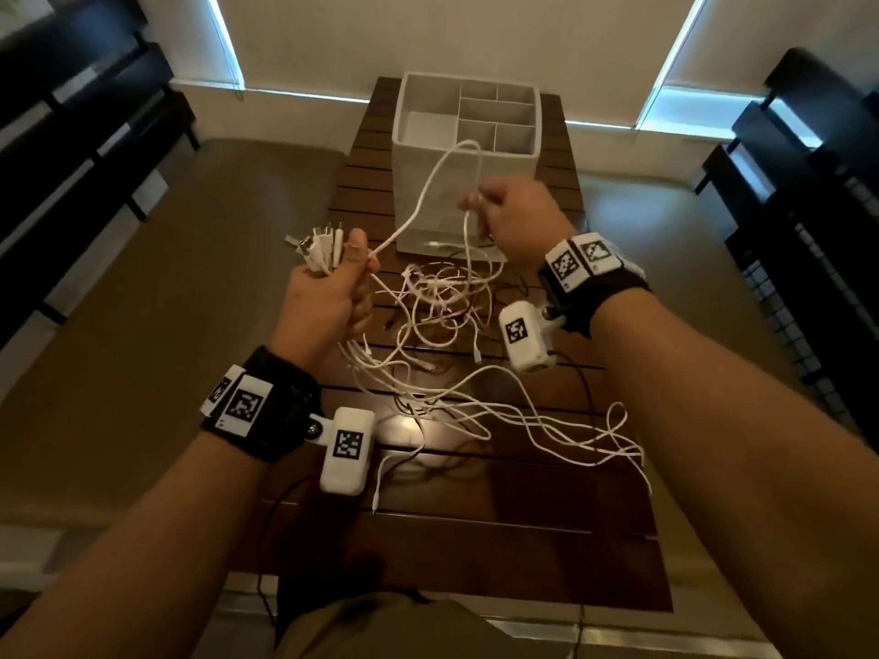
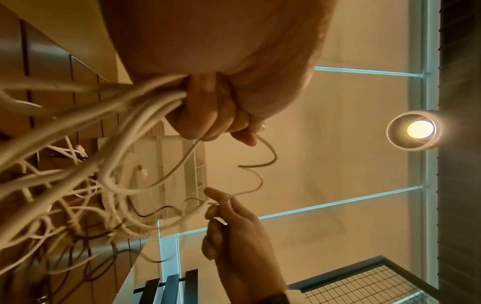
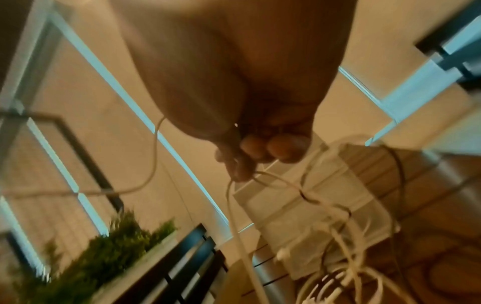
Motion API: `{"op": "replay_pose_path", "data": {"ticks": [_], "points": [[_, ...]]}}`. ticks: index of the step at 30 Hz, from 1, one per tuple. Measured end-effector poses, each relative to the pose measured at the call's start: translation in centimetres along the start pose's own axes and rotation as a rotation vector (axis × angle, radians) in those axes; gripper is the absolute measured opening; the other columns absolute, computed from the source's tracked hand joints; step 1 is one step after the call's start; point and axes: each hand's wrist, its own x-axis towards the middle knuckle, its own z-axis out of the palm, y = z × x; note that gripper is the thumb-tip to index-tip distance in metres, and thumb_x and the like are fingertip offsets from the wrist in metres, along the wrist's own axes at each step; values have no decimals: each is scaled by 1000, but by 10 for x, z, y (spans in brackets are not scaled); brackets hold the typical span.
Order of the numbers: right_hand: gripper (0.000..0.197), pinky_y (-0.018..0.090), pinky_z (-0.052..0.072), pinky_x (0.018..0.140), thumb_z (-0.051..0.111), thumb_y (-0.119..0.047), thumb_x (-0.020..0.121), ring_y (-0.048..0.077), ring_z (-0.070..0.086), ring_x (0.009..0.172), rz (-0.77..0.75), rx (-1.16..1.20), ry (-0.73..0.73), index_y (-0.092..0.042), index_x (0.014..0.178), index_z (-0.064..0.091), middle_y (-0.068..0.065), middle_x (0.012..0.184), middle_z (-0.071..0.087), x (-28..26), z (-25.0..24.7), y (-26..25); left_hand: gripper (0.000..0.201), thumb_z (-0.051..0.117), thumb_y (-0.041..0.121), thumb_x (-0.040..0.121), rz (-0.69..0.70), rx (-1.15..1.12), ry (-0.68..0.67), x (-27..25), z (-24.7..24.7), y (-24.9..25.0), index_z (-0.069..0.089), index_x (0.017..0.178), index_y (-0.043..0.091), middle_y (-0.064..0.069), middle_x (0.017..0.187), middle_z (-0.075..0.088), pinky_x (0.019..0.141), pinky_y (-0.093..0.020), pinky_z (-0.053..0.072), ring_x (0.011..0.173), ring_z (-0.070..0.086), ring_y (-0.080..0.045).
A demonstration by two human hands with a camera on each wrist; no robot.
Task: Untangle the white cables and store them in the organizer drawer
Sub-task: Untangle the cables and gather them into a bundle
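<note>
In front of the white organizer (image 1: 468,154), on the slatted wooden worktop (image 1: 475,539), lies the tangle of white cables (image 1: 447,325); how many there are cannot be counted, since the strands loop over and under one another from the organizer's near face back toward the person. The organizer stands upright at the far end of the worktop, its top open and split into one large compartment and several smaller ones, with no cable inside any of them.

The left hand (image 1: 328,297) is raised above the tangle, nearer the person than the organizer, thumb up, with its fingers (image 2: 205,115) clenched round a bundle of cable ends; several plugs (image 1: 316,244) fan out above the fist, and the strands hang from below it into the heap.

The right hand (image 1: 518,218) is held up just in front of the organizer's near face, knuckles upward. Its fingers (image 3: 242,164) pinch a single cable (image 1: 428,187), which arches up in front of the organizer and runs down to the left hand's thumb, while another length drops from the pinch into the tangle.
</note>
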Motion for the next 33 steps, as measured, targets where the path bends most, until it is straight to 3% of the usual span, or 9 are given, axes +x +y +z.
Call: {"op": "replay_pose_path", "data": {"ticks": [3, 7, 10, 14, 17, 20, 23, 27, 33], "points": [[26, 11, 44, 57, 49, -20, 110, -4, 55, 57, -58, 70, 142, -14, 112, 74, -9, 72, 61, -3, -12, 2, 36, 56, 42, 106, -7, -3, -6, 2, 2, -2, 60, 80, 17, 3, 57, 32, 38, -17, 24, 40, 27, -7], [24, 7, 37, 53, 51, -23, 109, -3, 51, 57, -30, -147, -55, -19, 113, 75, -16, 74, 58, -5, -15, 2, 36, 58, 46, 105, -35, 34, 4, 4, -1, -8, 62, 81, 19, 4, 58, 34, 39, -19, 26, 42, 29, -8], [28, 12, 39, 52, 50, -22, 109, 2, 49, 58, -88, -30, 150, -18, 98, 75, -11, 69, 57, -4, -24, -2, 35, 58, 45, 105, -34, 28, 32, 8, -3, -10, 62, 81, 20, 5, 57, 35, 39, -18, 25, 41, 29, -7], [29, 27, 49, 65, 48, -26, 110, 14, 63, 73, -58, -210, -33, -19, 93, 71, 2, 90, 64, -11, -21, 9, 35, 58, 43, 106, -38, 18, 53, 6, -7, -16, 62, 80, 19, 3, 58, 33, 39, -18, 25, 41, 29, -7], [27, 27, 52, 46, 45, -27, 111, 20, 74, 64, 64, 32, -136, -14, 97, 64, 6, 99, 70, -22, -21, 20, 35, 56, 42, 106, -53, -18, 61, 4, -9, -16, 60, 81, 18, 1, 60, 31, 38, -18, 23, 42, 27, -7], [25, 31, 57, 46, 46, -24, 111, 26, 75, 60, 134, -36, -231, -10, 97, 63, 7, 91, 71, -34, -20, 29, 37, 56, 41, 107, -76, -50, 82, 3, -12, -17, 62, 80, 16, 3, 57, 30, 38, -19, 20, 42, 24, -7], [21, 34, 56, 64, 50, -17, 106, 24, 70, 73, 158, -532, -279, -20, 89, 62, 3, 88, 67, -40, -22, 50, 40, 54, 44, 107, -110, -49, 82, 2, -15, -17, 71, 94, 10, 6, 56, 29, 38, -22, 18, 43, 22, -6], [23, 40, 54, 83, 49, -14, 104, 33, 65, 93, 331, -987, -545, -10, 112, 70, 15, 110, 70, -58, -22, 80, 49, 45, 48, 109, -106, -122, 77, -5, -15, -10, 71, 117, 6, 6, 57, 25, 37, -22, 18, 43, 20, -6], [27, 48, 55, 98, 48, -20, 105, 37, 64, 114, 339, -1054, -521, -8, 122, 66, 16, 127, 66, -69, -15, 82, 55, 41, 52, 109, -82, -288, 22, -6, -7, 5, 61, 74, 15, 3, 51, 31, 33, -18, 23, 37, 27, -7]]}}
